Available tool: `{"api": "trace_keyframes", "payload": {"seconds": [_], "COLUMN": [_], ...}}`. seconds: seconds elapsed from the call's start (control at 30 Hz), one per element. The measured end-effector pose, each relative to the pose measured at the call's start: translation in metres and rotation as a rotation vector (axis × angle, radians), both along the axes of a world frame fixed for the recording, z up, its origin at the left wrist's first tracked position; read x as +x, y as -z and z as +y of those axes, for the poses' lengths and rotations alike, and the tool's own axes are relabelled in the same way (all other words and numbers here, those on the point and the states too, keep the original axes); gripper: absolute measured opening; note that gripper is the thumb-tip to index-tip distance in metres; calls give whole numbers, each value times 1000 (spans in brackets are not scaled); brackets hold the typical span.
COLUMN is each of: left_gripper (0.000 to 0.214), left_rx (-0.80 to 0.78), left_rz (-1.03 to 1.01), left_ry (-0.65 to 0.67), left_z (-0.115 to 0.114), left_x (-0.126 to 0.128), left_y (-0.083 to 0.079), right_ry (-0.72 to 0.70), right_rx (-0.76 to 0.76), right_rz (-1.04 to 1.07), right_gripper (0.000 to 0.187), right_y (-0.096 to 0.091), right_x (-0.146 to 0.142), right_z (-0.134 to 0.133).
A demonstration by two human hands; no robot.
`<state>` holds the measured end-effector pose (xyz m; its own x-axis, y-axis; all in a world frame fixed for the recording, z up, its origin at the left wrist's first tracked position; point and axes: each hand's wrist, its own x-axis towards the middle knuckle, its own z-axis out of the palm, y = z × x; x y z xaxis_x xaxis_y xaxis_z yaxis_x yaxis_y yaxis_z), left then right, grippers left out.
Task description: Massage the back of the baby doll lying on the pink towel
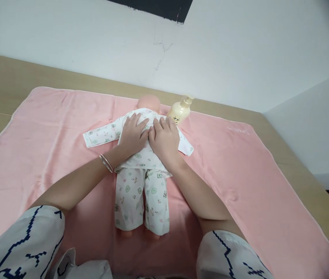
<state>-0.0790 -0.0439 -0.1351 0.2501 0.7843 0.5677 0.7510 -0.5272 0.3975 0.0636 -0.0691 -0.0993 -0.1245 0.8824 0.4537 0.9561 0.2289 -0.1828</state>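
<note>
A baby doll (148,103) lies stretched out with its head away from me, dressed in a white printed top (141,159) and matching trousers (129,198). My left hand (134,135) rests flat on the left part of the doll's upper body, fingers spread. Beside it, my right hand (164,138) lies flat on the right part, with the thumbs close together. Neither hand grasps anything. One sleeve reaches out to the left; the other slants down to the right. The feet barely show below the trouser hems. No facial features of the doll are visible.
Under the doll a pink blanket (225,174) covers much of the wooden table (300,170). A cream pump bottle (180,110) stands just right of the doll's head. Behind the table rises a white wall (95,38) with a dark panel (161,8).
</note>
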Motion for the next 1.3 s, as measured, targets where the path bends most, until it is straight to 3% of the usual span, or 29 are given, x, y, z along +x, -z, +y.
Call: {"api": "trace_keyframes", "payload": {"seconds": [0.17, 0.27, 0.37, 0.5, 0.73, 0.87, 0.97, 1.07, 1.3], "left_gripper": [34, 40, 49, 38, 27, 30, 40, 41, 22], "left_rx": [112, 82, 52, 83, 139, 76, 42, 25, 90], "left_rz": [-59, -93, -61, -69, -131, -139, -106, -60, -127], "left_ry": [-71, -143, -111, -51, -24, -121, -91, -31, 1], "left_z": [-10, -10, -4, 4, -7, -8, -2, 4, 0], "left_x": [1, 3, 3, 2, 1, 3, 3, 3, 0], "left_y": [-1, 1, 5, 11, 2, 2, 6, 9, 6], "right_ry": [-80, -118, -164, -174, 6, -41, -152, -207, -85], "right_rx": [-117, -199, -254, -220, -80, -135, -216, -221, -164], "right_rz": [68, 82, 72, 22, -102, -34, 18, 30, -39], "right_gripper": [54, 60, 62, 58, 47, 43, 57, 59, 49], "right_y": [0, 0, 1, 1, -10, -10, -4, 0, -8], "right_x": [2, 9, 15, 13, -10, 0, 13, 19, -2], "right_z": [6, 14, 20, 16, -11, 0, 15, 21, 2]}}
